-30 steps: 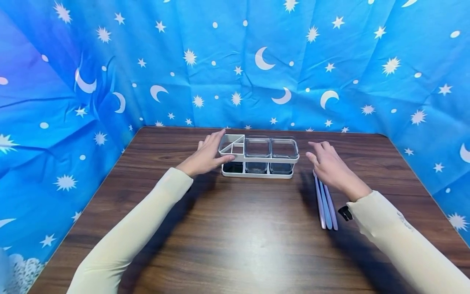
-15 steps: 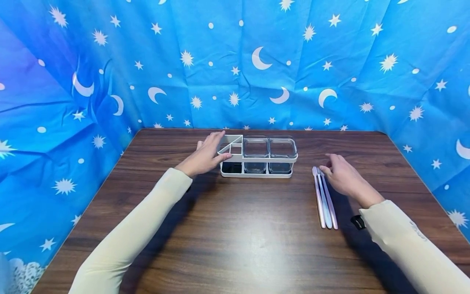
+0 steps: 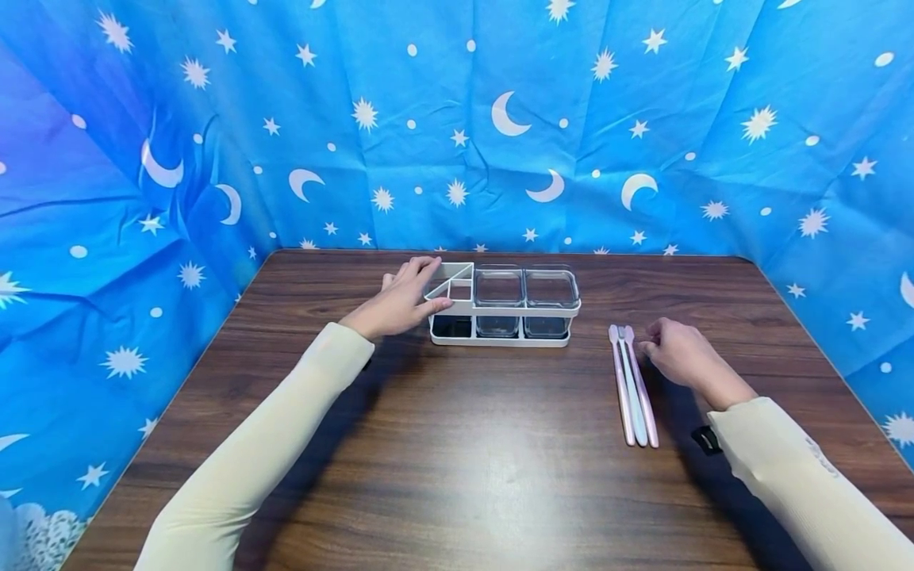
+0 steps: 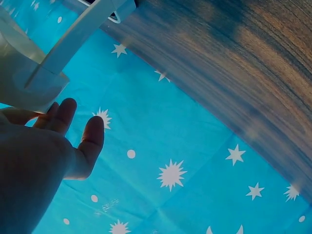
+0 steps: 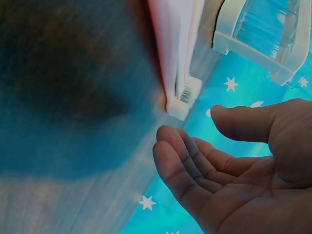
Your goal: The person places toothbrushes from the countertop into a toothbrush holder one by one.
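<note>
A white toothbrush holder (image 3: 503, 342) stands at the far middle of the table, with two clear cups (image 3: 498, 287) set in its right part and divided slots on its left. My left hand (image 3: 396, 303) holds its left end, thumb at the front and fingers toward the back; in the left wrist view the outer fingers are apart from it. Three toothbrushes (image 3: 632, 392), two pink around a paler one, lie side by side to the right, heads away from me. My right hand (image 3: 681, 353), loosely bent, is just right of their heads and holds nothing.
The wooden table (image 3: 457, 444) ends at a blue curtain (image 3: 428, 143) with stars and moons, close behind the holder and along both sides. White lacy cloth (image 3: 50, 535) shows at the lower left. A black strap (image 3: 707, 440) is at the right cuff.
My right hand has moved right and toward me, from above the toothbrush heads to beside them, its fingers bending more. The left hand stays at the holder.
</note>
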The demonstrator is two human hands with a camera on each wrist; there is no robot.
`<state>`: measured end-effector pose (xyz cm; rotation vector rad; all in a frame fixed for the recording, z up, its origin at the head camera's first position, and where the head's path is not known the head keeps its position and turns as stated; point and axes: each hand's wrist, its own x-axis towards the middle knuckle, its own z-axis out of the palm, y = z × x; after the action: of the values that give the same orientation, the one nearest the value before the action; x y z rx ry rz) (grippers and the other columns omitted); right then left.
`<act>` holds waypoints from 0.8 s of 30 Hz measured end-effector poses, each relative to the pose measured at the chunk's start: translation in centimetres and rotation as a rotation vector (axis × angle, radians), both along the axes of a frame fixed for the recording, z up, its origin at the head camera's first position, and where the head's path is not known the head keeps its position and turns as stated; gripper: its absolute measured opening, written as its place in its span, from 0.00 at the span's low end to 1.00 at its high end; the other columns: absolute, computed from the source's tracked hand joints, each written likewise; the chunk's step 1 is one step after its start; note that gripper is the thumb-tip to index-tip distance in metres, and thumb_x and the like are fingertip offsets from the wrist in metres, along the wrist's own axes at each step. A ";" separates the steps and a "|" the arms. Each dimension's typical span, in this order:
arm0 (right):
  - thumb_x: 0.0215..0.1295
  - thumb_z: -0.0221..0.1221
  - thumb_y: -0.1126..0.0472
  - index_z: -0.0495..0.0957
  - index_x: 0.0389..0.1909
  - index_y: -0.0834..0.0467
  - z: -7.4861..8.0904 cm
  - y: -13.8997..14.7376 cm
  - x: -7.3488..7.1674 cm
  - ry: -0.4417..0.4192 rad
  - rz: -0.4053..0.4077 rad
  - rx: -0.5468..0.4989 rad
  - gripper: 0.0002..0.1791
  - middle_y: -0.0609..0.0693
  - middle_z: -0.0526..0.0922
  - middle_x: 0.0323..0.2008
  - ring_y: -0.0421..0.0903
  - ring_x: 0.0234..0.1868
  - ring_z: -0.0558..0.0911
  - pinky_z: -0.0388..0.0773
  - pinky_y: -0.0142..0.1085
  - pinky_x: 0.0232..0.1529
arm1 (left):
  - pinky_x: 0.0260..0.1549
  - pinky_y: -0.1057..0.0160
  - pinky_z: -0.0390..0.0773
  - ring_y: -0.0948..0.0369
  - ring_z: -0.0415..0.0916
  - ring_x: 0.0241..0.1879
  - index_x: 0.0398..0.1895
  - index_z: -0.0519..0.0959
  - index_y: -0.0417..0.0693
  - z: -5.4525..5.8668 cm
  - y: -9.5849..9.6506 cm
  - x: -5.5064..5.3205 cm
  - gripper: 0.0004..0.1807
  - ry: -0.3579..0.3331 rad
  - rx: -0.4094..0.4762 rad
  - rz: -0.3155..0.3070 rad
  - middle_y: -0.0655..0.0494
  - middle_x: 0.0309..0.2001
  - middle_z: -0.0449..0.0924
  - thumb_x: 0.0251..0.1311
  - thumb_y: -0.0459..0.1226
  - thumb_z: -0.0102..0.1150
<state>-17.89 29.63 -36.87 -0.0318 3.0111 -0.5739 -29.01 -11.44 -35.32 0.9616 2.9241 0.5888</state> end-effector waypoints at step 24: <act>0.63 0.57 0.68 0.72 0.41 0.75 -1.9 -0.3 0.0 -0.075 0.025 -0.069 0.12 0.51 0.76 0.20 0.44 0.22 0.75 0.71 0.37 0.23 | 0.61 0.38 0.40 0.54 0.42 0.70 0.76 0.43 0.51 -0.2 0.0 -0.1 0.45 -0.037 0.027 0.000 0.50 0.71 0.46 0.63 0.62 0.44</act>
<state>-17.90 29.30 -38.74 -0.0511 2.9131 -0.6613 -29.09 -11.45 -35.51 0.9434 2.8911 0.6412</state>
